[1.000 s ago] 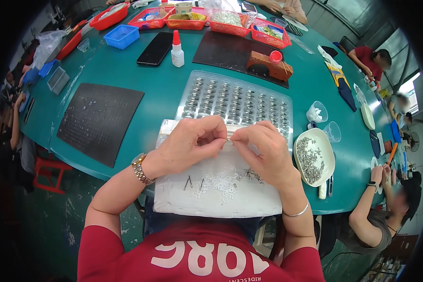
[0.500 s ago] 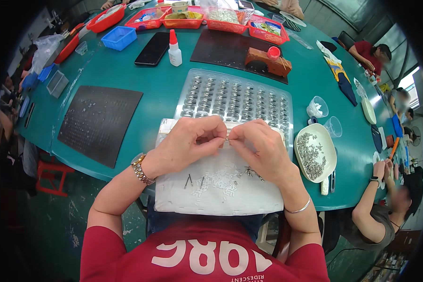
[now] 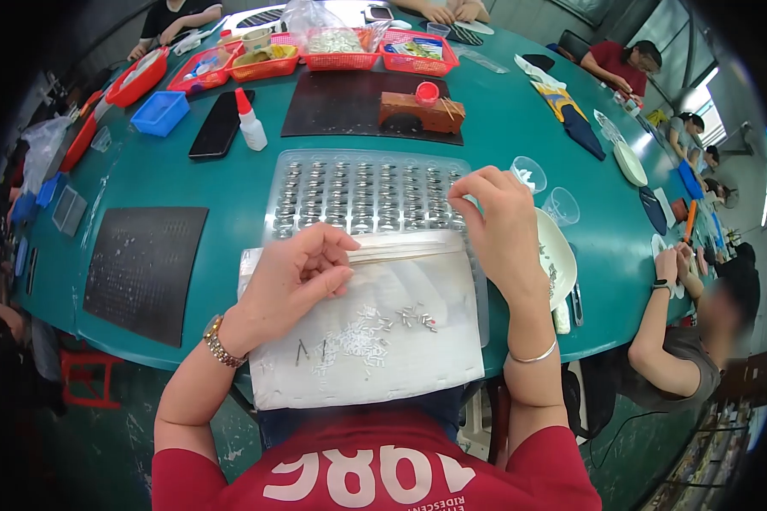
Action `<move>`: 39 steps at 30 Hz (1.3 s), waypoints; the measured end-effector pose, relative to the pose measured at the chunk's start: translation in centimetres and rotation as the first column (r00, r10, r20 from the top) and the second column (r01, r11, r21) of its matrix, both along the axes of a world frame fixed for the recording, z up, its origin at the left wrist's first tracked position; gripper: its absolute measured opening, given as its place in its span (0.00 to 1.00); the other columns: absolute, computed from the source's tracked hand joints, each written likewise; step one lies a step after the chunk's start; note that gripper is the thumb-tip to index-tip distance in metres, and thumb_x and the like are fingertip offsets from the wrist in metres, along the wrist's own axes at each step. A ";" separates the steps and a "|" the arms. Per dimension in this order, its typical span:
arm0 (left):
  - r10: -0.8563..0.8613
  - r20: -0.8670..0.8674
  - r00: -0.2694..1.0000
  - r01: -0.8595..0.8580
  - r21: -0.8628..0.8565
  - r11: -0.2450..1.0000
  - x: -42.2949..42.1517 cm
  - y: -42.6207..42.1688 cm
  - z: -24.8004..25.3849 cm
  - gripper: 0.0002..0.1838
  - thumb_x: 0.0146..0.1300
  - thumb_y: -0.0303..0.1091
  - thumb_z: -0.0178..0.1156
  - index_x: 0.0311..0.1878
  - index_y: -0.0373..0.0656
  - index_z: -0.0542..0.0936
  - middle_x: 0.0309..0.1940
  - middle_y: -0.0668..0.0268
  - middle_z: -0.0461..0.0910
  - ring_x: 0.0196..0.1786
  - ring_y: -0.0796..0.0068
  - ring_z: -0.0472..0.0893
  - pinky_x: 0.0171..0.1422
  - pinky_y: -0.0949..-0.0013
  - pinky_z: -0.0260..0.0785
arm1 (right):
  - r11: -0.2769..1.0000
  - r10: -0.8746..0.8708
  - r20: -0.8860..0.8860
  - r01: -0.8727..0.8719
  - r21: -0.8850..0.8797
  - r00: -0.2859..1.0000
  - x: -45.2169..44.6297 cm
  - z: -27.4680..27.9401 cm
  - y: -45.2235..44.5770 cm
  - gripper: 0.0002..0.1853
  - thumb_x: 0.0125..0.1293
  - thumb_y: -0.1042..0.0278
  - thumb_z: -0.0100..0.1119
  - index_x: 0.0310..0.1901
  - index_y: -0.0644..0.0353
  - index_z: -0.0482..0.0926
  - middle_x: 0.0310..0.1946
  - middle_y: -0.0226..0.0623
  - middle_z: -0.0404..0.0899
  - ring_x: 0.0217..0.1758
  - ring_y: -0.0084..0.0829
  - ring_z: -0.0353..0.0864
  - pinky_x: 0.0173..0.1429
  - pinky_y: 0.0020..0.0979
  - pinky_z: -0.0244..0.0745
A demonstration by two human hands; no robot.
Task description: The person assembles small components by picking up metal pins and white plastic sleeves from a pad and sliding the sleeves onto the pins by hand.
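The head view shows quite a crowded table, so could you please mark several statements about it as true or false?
1. The right hand overlaps the right edge of the clear tray in the picture. True.
2. The left hand has its thumb and index fingertip pressed together. False: a gap shows between them.
3. Small white pieces lie scattered on the white pad. True.
4. The red-capped bottle is lying on its side. False: it stands upright beside the black phone.
5. The brown block sits on the far black mat. True.
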State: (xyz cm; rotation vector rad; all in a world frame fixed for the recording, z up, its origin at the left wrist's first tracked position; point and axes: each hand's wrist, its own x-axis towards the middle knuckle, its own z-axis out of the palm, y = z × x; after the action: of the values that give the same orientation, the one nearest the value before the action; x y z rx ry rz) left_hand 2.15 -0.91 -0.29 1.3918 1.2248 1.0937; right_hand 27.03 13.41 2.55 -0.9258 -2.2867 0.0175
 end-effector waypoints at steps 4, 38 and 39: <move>0.014 -0.008 1.000 -0.014 0.002 1.000 0.1 0.0 0.0 0.12 0.71 0.22 0.60 0.55 0.35 0.77 0.36 0.69 0.81 0.38 0.84 0.83 0.46 0.77 0.77 | 0.998 0.000 0.094 0.006 -0.063 0.996 0.6 -0.7 0.5 0.01 0.62 0.74 0.68 0.36 0.57 0.86 0.38 0.35 0.82 0.48 0.39 0.80 0.57 0.41 0.69; 0.007 -0.734 0.680 0.087 0.091 0.992 -1.6 -8.8 5.0 0.11 0.59 0.32 0.74 0.37 0.42 0.80 0.37 0.64 0.78 0.43 0.60 0.78 0.50 0.61 0.71 | 0.961 0.246 -0.007 -0.245 -0.130 0.969 -1.7 -0.9 -1.6 0.03 0.66 0.73 0.65 0.37 0.62 0.84 0.34 0.38 0.85 0.42 0.41 0.83 0.56 0.39 0.70; 0.021 -0.728 0.686 0.070 0.095 0.993 -1.4 -8.8 4.7 0.11 0.59 0.32 0.74 0.37 0.41 0.79 0.37 0.64 0.78 0.44 0.60 0.78 0.50 0.61 0.72 | 0.959 0.250 -0.009 -0.249 -0.133 0.968 -1.7 -0.8 -1.6 0.03 0.66 0.73 0.65 0.37 0.62 0.84 0.34 0.38 0.84 0.42 0.41 0.83 0.56 0.39 0.70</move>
State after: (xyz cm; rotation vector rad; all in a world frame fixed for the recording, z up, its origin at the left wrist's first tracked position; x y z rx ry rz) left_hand 0.77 -9.75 4.41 2.0377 1.7062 0.5744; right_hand 25.36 11.78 1.70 -0.6969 -2.4195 0.2794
